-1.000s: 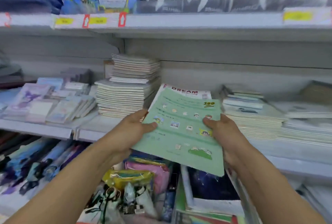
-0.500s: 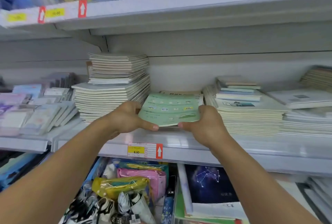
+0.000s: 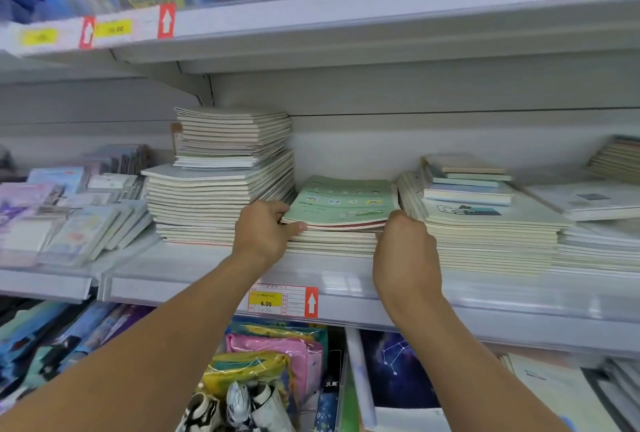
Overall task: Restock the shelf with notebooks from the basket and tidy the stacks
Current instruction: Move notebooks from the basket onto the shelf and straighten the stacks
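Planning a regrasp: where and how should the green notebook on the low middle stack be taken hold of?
Grip the green notebook at its front corners, coming from the aisle side, as the left hand and right hand do. It lies flat between the tall left stack and the right stack, so its sides look blocked. Only the front edge is free, and it seems to sit slightly raised.

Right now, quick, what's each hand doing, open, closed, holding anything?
Left hand: closed on the left edge of the green notebooks.
Right hand: closed on their right edge, atop the low stack.
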Available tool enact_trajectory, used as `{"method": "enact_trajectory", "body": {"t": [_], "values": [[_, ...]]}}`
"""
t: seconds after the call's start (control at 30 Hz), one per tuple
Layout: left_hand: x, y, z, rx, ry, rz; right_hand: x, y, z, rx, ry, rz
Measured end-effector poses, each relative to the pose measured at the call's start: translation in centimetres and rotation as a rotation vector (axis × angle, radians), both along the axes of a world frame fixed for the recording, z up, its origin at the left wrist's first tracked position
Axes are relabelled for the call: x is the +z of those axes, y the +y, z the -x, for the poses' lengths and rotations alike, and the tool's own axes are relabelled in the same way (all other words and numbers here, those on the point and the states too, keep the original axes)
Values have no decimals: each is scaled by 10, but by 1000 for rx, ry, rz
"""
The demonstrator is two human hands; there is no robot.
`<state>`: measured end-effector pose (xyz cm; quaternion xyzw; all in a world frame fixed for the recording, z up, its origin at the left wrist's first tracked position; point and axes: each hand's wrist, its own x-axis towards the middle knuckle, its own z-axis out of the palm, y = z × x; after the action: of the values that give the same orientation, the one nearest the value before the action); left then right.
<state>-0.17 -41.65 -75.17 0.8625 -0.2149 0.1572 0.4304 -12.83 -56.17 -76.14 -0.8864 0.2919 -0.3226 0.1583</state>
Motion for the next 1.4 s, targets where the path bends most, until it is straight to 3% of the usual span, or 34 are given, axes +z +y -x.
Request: {"method": "enact_trajectory", "body": {"t": [0.2, 0.3, 0.37, 0.43, 0.5, 0.57, 0.63, 0.7, 0.77, 0.83, 0.9, 1.1, 1.2, 1.33, 1.4], "values": [[9, 21, 18, -63, -32, -184, 8, -4, 2, -33, -21, 43], [12, 71, 55, -68, -74, -202, 18, 12, 7, -18, -138, 257], [-2, 121, 84, -122, -11, -265, 8, 51, 6, 190, -238, 406], [-26, 169, 108, -179, 142, -414, -26, 108, 10, 528, -244, 353], [-56, 209, 122, -198, 283, -643, -84, 160, 15, 839, 64, 264], [-79, 243, 134, -204, 449, -863, -159, 197, 16, 1048, 615, 163], [-92, 266, 140, -247, 718, -962, -242, 218, 27, 1068, 1157, 98], [-96, 278, 139, -262, 823, -915, -317, 231, 44, 924, 1349, -54], [-103, 285, 129, -224, 691, -973, -372, 246, 61, 725, 1293, -223], [-111, 289, 124, -211, 600, -1164, -410, 257, 75, 596, 1205, -177], [-123, 291, 119, -234, 652, -1246, -431, 263, 86, 546, 1125, -54], [-151, 301, 119, -304, 679, -1340, -446, 251, 78, 437, 1200, -112], [-156, 308, 120, -296, 756, -1383, -449, 245, 72, 409, 1130, -139], [-153, 304, 121, -257, 711, -1341, -450, 227, 65, 484, 912, -49], [-152, 300, 122, -262, 716, -1313, -433, 215, 55, 661, 836, -252]]}}
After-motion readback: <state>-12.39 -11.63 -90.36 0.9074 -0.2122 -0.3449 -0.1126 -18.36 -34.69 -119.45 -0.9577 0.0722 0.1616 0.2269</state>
